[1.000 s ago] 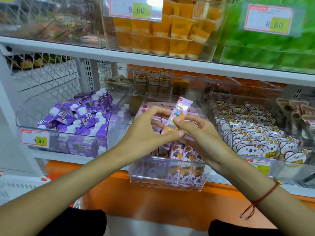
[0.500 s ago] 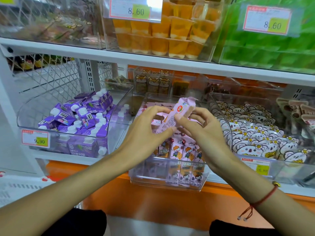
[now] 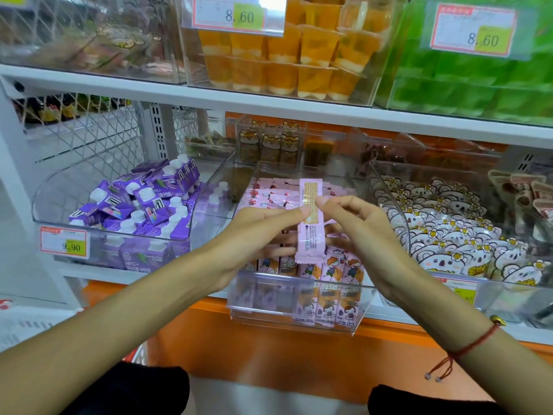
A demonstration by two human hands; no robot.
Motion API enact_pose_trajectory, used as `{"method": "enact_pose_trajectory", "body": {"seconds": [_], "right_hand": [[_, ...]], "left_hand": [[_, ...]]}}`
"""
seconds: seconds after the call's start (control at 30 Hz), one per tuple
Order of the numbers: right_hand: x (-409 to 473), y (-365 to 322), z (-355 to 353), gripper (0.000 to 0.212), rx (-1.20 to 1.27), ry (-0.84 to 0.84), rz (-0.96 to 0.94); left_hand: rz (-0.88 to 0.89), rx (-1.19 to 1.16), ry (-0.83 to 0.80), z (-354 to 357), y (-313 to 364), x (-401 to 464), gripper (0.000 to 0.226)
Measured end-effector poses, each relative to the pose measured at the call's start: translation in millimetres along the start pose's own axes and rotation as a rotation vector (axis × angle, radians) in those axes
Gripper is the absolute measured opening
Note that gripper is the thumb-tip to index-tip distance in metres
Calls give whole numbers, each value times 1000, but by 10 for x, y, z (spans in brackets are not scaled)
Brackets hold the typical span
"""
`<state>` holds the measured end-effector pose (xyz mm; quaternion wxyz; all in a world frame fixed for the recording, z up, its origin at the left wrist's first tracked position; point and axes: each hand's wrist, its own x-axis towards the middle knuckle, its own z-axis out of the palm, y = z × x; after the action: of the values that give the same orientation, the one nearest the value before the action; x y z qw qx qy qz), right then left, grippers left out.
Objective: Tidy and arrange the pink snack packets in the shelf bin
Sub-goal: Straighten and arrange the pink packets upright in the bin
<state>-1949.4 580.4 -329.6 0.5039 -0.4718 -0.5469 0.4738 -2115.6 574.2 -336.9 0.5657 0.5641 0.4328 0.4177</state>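
- A shop shelf (image 3: 269, 106) carries clear bins of snacks.
- Left hand (image 3: 260, 232) and right hand (image 3: 356, 232) each pinch one upright pink packet (image 3: 310, 220), above the middle bin (image 3: 299, 298) of pink packets.

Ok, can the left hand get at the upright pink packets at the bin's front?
Probably yes: the left hand hovers just above those upright packets, and the bin is open-topped. But it pinches the held packet.

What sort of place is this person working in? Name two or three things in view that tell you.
Most likely a snack aisle in a shop. Price tags hang on clear shelf bins, each stocked with many identical items, such as purple cartons and orange jelly cups.
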Motion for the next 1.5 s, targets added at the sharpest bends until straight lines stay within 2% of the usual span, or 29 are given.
{"method": "enact_pose_trajectory", "body": {"seconds": [0.17, 0.33, 0.53, 0.6, 0.73, 0.83, 0.93, 1.07, 1.17, 1.23, 1.37, 1.43, 1.5], "right_hand": [[12, -11, -22, 31, 24, -44, -28], [11, -42, -84, 40, -114, -163, -221], [-19, -35, -74, 40, -110, -165, -297], [-49, -54, -48, 42, -137, -142, -310], [-109, -108, 52, 56, -310, 47, -294], [-116, -141, 91, 41, -306, 77, -277], [-106, -153, 52, 29, -230, 66, -282], [-78, -159, -16, 20, -72, 2, -236], [-62, -146, -17, 28, 15, -2, -203], [-71, -124, -12, 31, -56, -11, -229], [-110, -100, 14, 29, -401, -31, -408], [-106, -107, 7, 32, -459, -30, -458], [-81, -127, -28, 34, -459, -8, -477]], "left_hand": [[91, 14, -3, -25, -28, 12, 17], [310, 32, 20, -97, -20, 27, 40], [424, 79, 49, -90, -15, 22, 43], [439, 99, 87, -69, -17, 25, 39], [561, 263, 230, -29, -15, 30, 34], [656, 428, 259, -14, -30, 22, 35], [610, 418, 170, -27, -32, 15, 33], [426, 362, 80, -94, -20, 43, 44], [466, 375, 62, -89, -6, 44, 30], [491, 396, 94, -86, -27, 48, 25], [441, 406, 145, -113, -78, 63, 25], [479, 557, 156, -163, -57, 57, 31], [537, 830, 181, -243, -18, 38, 42]]}}
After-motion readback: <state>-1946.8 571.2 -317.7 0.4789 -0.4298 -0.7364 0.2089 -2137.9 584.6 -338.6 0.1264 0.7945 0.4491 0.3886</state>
